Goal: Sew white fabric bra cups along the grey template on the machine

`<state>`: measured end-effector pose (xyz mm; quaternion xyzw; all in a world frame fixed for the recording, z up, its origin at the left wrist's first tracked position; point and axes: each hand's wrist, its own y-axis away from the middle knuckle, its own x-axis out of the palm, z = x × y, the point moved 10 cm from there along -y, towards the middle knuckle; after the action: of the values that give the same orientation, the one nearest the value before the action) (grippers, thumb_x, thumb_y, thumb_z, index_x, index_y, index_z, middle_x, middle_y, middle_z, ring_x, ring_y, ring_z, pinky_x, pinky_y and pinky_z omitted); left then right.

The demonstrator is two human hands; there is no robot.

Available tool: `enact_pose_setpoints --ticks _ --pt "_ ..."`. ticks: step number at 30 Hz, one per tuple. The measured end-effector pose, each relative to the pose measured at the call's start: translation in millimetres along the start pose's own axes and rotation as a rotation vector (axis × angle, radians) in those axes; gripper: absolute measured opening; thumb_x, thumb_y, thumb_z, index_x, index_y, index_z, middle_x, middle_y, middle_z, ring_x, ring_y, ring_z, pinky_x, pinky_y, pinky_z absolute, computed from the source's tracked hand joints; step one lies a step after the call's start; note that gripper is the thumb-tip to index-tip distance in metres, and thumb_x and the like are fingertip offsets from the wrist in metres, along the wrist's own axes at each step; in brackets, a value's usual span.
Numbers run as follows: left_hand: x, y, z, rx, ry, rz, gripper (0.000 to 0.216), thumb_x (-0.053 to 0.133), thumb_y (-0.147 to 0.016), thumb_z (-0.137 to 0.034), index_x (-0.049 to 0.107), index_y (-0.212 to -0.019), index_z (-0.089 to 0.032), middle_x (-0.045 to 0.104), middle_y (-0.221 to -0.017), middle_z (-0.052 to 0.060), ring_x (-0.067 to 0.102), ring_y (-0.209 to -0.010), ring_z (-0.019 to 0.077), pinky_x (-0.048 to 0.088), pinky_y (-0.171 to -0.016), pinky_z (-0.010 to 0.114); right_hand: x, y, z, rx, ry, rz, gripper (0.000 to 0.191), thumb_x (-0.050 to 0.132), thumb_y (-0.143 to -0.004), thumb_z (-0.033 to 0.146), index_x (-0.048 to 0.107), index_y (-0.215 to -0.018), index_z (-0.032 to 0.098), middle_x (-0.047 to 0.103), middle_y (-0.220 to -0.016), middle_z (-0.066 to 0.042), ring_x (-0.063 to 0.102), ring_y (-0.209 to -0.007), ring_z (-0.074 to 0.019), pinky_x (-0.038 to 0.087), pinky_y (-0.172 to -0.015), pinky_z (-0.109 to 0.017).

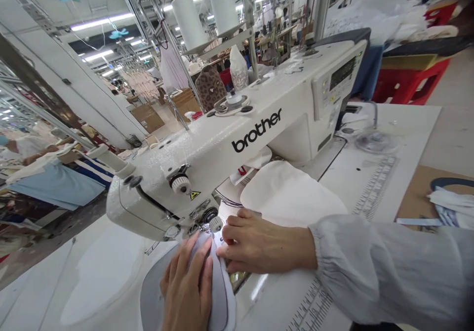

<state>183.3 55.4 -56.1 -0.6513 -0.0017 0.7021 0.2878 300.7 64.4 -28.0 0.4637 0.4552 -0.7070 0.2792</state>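
A white Brother sewing machine stands across the white table. Under its needle head lies a grey and white fabric piece. My left hand lies flat on that fabric with fingers stretched toward the needle, open. My right hand, in a light grey sleeve, rests beside the presser foot with its fingers curled and pressed on the fabric's edge. A stack of white cut pieces lies just behind my right hand under the machine arm.
Two white thread cones stand on a rack above the machine. A printed ruler runs along the table. Brown board with cloth bits lies at right. Another person sits far left. Red stools stand behind.
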Motion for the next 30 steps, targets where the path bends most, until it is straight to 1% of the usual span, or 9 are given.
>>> enact_pose_setpoints --ticks 5,10,14,16,19,21,23,25,30 --pt "0.6 3.9 -2.6 -0.036 -0.047 -0.032 0.036 0.045 -0.094 -0.031 0.052 -0.129 -0.031 0.057 -0.137 0.005 0.057 -0.121 0.0261 0.052 -0.088 0.043 -1.0 0.7 -0.7 0.007 -0.022 0.039 0.025 0.049 -0.1 0.036 0.064 -0.105 0.018 0.06 -0.097 -0.004 0.047 -0.09 -0.0181 0.028 -0.078 -0.033" --pt "1.3 2.5 -4.3 -0.083 -0.019 -0.017 0.035 0.044 -0.094 -0.031 0.053 -0.127 -0.031 0.058 -0.136 0.005 0.057 -0.121 0.0277 0.052 -0.088 0.046 -2.2 -0.3 -2.7 0.035 -0.029 0.061 0.023 0.051 -0.099 0.034 0.065 -0.106 0.018 0.06 -0.097 -0.004 0.047 -0.089 -0.0185 0.028 -0.076 -0.033" --pt "-5.3 -1.7 -5.3 -0.22 0.024 -0.03 0.032 0.038 -0.096 -0.031 0.059 -0.12 -0.028 0.059 -0.134 0.007 0.057 -0.12 0.0291 0.05 -0.091 0.049 -2.7 0.0 -4.3 0.047 -0.035 0.045 0.022 0.048 -0.1 0.033 0.065 -0.104 0.018 0.06 -0.096 -0.005 0.047 -0.088 -0.0187 0.028 -0.075 -0.033" --pt "-6.8 -2.6 -3.8 -0.291 0.044 -0.033 0.034 0.035 -0.097 -0.031 0.061 -0.118 -0.027 0.058 -0.135 0.007 0.056 -0.121 0.0292 0.048 -0.093 0.05 -1.9 0.5 -5.6 0.052 -0.039 0.034 0.019 0.048 -0.1 0.026 0.064 -0.103 0.019 0.059 -0.096 -0.005 0.046 -0.087 -0.0182 0.027 -0.075 -0.033" --pt "-1.1 -4.1 -3.5 -0.3 0.059 0.006 0.035 0.036 -0.097 -0.035 0.06 -0.122 -0.03 0.059 -0.135 0.007 0.057 -0.121 0.0295 0.049 -0.092 0.051 -0.1 1.1 -7.1 0.055 -0.042 0.024 0.019 0.049 -0.095 0.013 0.064 -0.106 0.019 0.058 -0.096 -0.005 0.045 -0.088 -0.0182 0.028 -0.075 -0.032" --pt "3.8 -3.6 0.2 -0.312 0.065 0.026 0.036 0.038 -0.096 -0.036 0.06 -0.123 -0.03 0.059 -0.134 0.007 0.057 -0.122 0.0299 0.05 -0.092 0.051 -0.1 1.3 -7.4 0.054 -0.036 0.019 0.023 0.049 -0.093 0.01 0.063 -0.108 0.018 0.058 -0.096 -0.005 0.045 -0.088 -0.0187 0.028 -0.075 -0.032" --pt "4.7 -1.5 7.3 -0.352 0.074 0.013 0.037 0.037 -0.096 -0.036 0.062 -0.121 -0.027 0.058 -0.134 0.009 0.055 -0.123 0.0299 0.048 -0.096 0.051 -1.7 1.6 -6.0 0.04 -0.025 0.015 0.023 0.048 -0.093 0.009 0.063 -0.107 0.018 0.058 -0.096 -0.005 0.044 -0.087 -0.0187 0.029 -0.075 -0.033" --pt "4.9 -0.3 10.7 -0.349 0.104 0.014 0.038 0.036 -0.096 -0.036 0.063 -0.121 -0.026 0.057 -0.135 0.01 0.054 -0.124 0.0295 0.047 -0.098 0.052 -4.5 2.5 -1.0 -0.007 -0.014 0.009 0.021 0.047 -0.094 0.009 0.064 -0.103 0.017 0.058 -0.095 -0.006 0.044 -0.086 -0.0185 0.029 -0.076 -0.033" --pt "4.3 -0.1 4.9 -0.242 0.215 0.072 0.037 0.039 -0.095 -0.041 0.058 -0.125 -0.029 0.053 -0.14 0.007 0.049 -0.13 0.0269 0.046 -0.102 0.051 -8.1 6.8 6.9 -0.088 -0.003 -0.005 0.017 0.049 -0.094 0.01 0.065 -0.095 0.017 0.057 -0.094 -0.005 0.044 -0.087 -0.0178 0.028 -0.078 -0.033"
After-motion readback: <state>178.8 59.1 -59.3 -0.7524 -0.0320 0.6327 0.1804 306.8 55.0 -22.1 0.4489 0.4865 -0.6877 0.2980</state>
